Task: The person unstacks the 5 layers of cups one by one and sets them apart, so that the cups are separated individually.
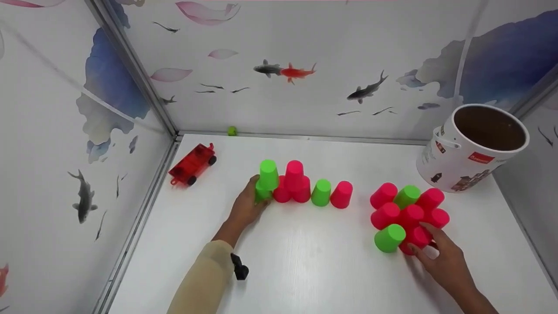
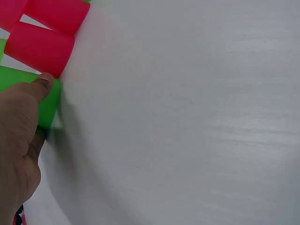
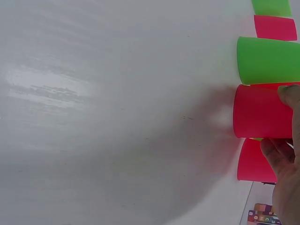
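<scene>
My left hand [image 1: 246, 206] grips the lower green cup [image 1: 262, 192] at the left end of a row of upside-down cups. Another green cup [image 1: 269, 173] rests above it. In the left wrist view the thumb lies along the green cup [image 2: 48, 104], beside a pink cup [image 2: 42, 47]. Right of it, a pink cup [image 1: 294, 172] tops two more pink ones. At the front of the cup group on the right, my right hand [image 1: 449, 259] holds a pink cup [image 1: 417, 237] between thumb and fingers. In the right wrist view this pink cup [image 3: 260, 112] adjoins a green cup [image 3: 267, 61].
A single green cup [image 1: 321, 192] and a pink cup [image 1: 341, 195] continue the row. Behind the right group stands a white bucket [image 1: 462, 161]. A red toy car [image 1: 193, 165] lies at the back left, and a small green object [image 1: 232, 131] sits by the back wall.
</scene>
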The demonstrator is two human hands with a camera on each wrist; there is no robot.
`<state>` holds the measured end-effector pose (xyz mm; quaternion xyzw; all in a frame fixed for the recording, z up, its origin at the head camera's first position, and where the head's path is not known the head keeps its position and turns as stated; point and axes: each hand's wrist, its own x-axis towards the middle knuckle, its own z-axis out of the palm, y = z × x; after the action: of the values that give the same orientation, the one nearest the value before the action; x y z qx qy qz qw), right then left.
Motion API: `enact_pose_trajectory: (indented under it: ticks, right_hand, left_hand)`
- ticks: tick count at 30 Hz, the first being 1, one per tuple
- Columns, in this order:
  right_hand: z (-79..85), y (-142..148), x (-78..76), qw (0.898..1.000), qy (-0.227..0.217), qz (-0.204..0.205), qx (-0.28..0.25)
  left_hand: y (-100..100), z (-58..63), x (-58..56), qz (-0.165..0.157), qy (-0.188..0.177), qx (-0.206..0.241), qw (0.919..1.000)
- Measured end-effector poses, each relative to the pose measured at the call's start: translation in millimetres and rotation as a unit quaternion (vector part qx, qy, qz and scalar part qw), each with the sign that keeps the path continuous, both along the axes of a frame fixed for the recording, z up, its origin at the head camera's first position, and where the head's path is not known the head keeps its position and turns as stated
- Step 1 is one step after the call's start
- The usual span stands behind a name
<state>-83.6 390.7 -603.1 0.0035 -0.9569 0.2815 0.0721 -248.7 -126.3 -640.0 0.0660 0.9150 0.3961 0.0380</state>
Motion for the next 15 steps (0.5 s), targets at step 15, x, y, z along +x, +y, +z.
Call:
enact_pose_trajectory:
  ticks: [15]
  right_hand:
    - [7.2,3.0,1.0,1.0,0.022,0.005,-0.005]
  left_hand:
    - [-0.1,1.3,0.4,-0.011,0.017,0.006,0.9998]
